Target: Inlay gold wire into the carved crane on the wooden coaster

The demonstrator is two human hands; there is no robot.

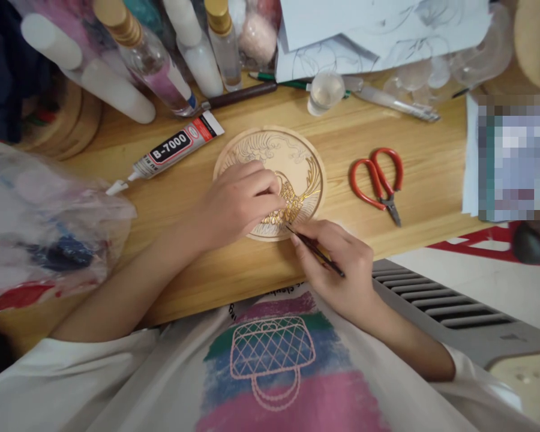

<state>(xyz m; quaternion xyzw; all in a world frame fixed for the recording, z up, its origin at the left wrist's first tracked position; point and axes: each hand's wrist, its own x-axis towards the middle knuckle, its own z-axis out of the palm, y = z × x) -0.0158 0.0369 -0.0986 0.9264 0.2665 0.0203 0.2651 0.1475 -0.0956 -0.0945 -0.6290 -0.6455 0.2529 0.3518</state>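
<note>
A round wooden plaque [256, 141] with a raised rim lies on the wooden table. Gold wire [312, 186] follows part of its line drawing, in a scaly body and a fan-like tail. My left hand [245, 198] rests over the plaque's left side with curled fingers; what its fingertips pinch, if anything, is hidden. At the plaque's lower right edge, my right hand [335, 261] grips a thin dark pointed tool [317, 251], its tip touching or just above the wire near the rim.
Red-handled pliers [378, 180] lie right of the plaque, a B-7000 glue tube [173, 150] to its upper left. Bottles [159, 72], a small clear cup [324, 93] and drawn papers [382, 33] line the back. A plastic bag [49, 222] covers the left side.
</note>
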